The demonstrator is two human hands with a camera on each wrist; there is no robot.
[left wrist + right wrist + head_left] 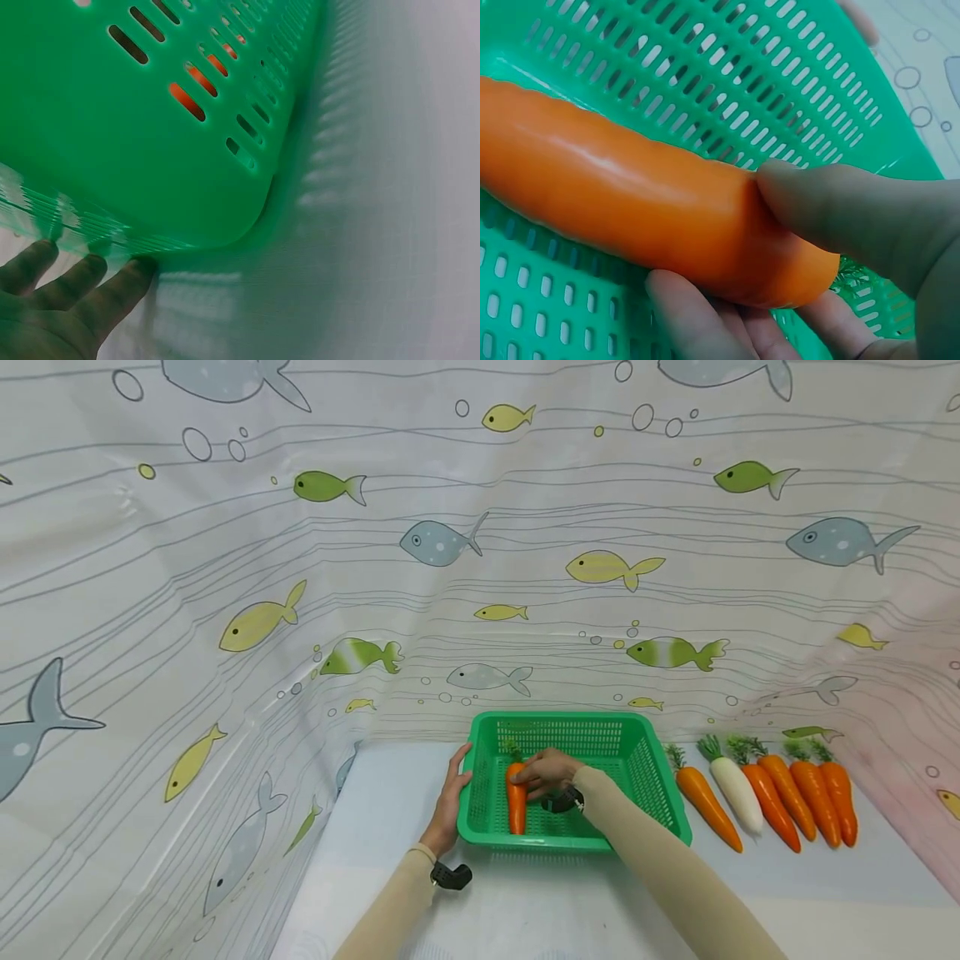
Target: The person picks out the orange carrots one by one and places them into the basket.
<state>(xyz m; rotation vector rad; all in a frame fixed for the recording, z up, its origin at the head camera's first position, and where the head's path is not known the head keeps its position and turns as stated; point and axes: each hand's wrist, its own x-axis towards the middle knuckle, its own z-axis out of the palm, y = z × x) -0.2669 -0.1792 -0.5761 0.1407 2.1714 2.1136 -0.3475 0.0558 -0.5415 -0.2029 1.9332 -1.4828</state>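
Observation:
Inside a green plastic basket (570,842) is an orange carrot (517,802) with a green leafy top, lying lengthwise near the left wall. My right hand (551,770) reaches over the front rim and grips it near its thick upper end. The right wrist view shows the thumb on one side of the carrot (630,180) and the fingers on the other. My left hand (448,797) is at the basket's left side, fingers along the wall. In the left wrist view its straight fingers (112,296) touch the slotted wall, and bits of orange show through the slots.
Right of the basket, a row of vegetables lies on the white table (405,777): a carrot (708,806), a white radish (738,793) with green leaves, and several more carrots (813,797). A fish-patterned sheet (465,643) hangs behind and along the sides.

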